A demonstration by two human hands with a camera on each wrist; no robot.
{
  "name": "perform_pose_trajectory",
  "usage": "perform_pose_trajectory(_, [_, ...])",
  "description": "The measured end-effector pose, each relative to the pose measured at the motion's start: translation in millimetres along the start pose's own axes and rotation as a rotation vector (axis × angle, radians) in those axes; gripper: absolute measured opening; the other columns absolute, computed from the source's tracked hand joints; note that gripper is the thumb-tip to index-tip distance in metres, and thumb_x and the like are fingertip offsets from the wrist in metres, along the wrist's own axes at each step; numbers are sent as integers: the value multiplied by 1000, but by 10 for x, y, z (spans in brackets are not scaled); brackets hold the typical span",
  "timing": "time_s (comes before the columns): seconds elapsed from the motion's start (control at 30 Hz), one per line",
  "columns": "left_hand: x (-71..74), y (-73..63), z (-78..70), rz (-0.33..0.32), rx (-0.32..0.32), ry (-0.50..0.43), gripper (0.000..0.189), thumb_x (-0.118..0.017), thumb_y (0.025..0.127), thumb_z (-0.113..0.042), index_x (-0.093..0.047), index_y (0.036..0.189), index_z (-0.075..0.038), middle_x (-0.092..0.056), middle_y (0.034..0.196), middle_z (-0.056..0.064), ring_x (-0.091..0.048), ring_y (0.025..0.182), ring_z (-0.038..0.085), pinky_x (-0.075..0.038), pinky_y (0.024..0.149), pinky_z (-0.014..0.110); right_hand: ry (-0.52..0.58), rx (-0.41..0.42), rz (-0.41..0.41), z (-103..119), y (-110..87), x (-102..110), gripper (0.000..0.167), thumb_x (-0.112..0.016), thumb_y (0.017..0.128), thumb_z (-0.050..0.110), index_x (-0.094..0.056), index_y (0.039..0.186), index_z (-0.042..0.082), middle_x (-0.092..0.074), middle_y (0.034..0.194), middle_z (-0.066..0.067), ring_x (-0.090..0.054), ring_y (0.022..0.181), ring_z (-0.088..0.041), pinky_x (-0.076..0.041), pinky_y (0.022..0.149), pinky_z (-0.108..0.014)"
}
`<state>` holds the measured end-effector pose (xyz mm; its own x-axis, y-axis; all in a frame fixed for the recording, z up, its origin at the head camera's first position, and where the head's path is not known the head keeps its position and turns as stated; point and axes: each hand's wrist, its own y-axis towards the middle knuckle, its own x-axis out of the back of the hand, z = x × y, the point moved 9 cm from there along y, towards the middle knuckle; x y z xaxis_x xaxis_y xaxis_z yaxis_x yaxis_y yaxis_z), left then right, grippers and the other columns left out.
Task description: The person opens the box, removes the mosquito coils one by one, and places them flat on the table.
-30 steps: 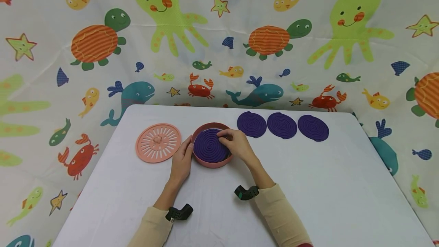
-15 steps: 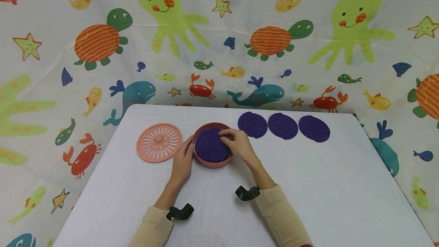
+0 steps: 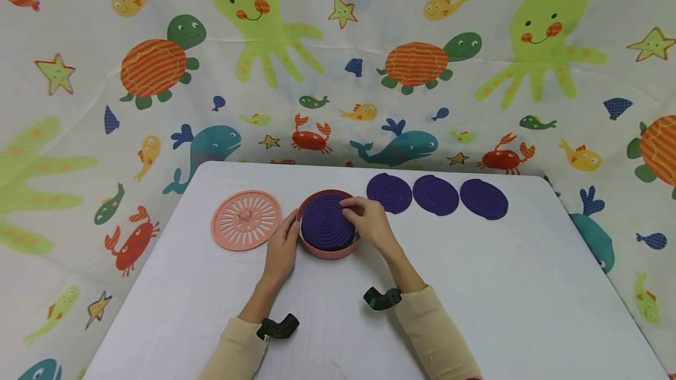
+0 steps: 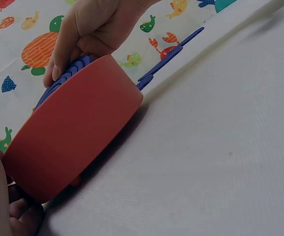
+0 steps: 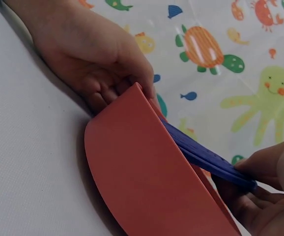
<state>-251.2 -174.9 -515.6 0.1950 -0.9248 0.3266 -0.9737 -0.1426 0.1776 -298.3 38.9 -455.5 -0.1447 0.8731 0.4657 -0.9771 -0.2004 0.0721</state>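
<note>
A round coral-pink mosquito coil holder (image 3: 328, 255) stands on the table with its top uncovered. My left hand (image 3: 281, 249) grips its left side, thumb at the rim and other fingers round the outer wall. A dark purple spiral mosquito coil (image 3: 327, 224) lies at the holder's mouth. My right hand (image 3: 371, 221) pinches its right edge between thumb and fingers. The right wrist view has the coil (image 5: 196, 147) slanting, its far part inside the rim and its held edge raised outside. The holder's wall (image 4: 78, 132) hides most of the coil in the left wrist view.
A pink slotted lid (image 3: 246, 220) lies flat left of the holder. Along the back of the white table (image 3: 502, 286), three more purple coils (image 3: 389, 193) lie in a row to the right. A sea-animal patterned cloth (image 3: 327, 46) hangs behind.
The coil's far edge has risen slightly toward the holder's back rim. Both hands keep their holds, and the whole head view has shifted a little.
</note>
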Motion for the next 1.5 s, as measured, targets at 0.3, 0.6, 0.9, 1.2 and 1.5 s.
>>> perform_pose_trajectory(0.3, [-6,-17,-2,-5,-1,-6,45,-46,107,-29,-50,148,-10,-55,149,8,-48,142,23,-39,119,42,9,16,-21,19,-32,29,18,-67,95,10,-75,111,8,-73,117,-12,-70,101,-22,-60,90,-38])
perform_pose_trajectory(0.6, [4,-22,-1,-8,7,0,44,-46,107,-28,-51,147,-11,-55,149,8,-48,141,22,-39,119,41,28,22,-68,11,-58,101,19,-67,95,10,-75,113,8,-73,118,-11,-70,103,-23,-60,94,-40])
perform_pose_trajectory(0.9, [6,-4,-1,0,12,-14,44,-46,107,-28,-50,148,-10,-53,150,8,-46,143,22,-37,120,42,41,36,-130,33,-65,199,18,-67,95,9,-75,111,7,-74,110,-11,-66,89,-19,-54,77,-21])
perform_pose_trajectory(1.2, [13,14,-10,-2,-9,-5,44,-46,107,-27,-51,147,-8,-54,149,9,-47,142,23,-37,120,41,36,27,-174,25,-77,293,19,-68,94,10,-75,111,7,-75,108,-11,-64,85,-17,-51,72,-15])
perform_pose_trajectory(1.5, [15,11,-16,1,-3,4,45,-45,107,-27,-51,147,-8,-54,149,10,-47,142,23,-37,120,41,33,11,-206,-19,-116,408,18,-67,95,12,-75,110,8,-74,103,-10,-59,80,-17,-48,67,-15])
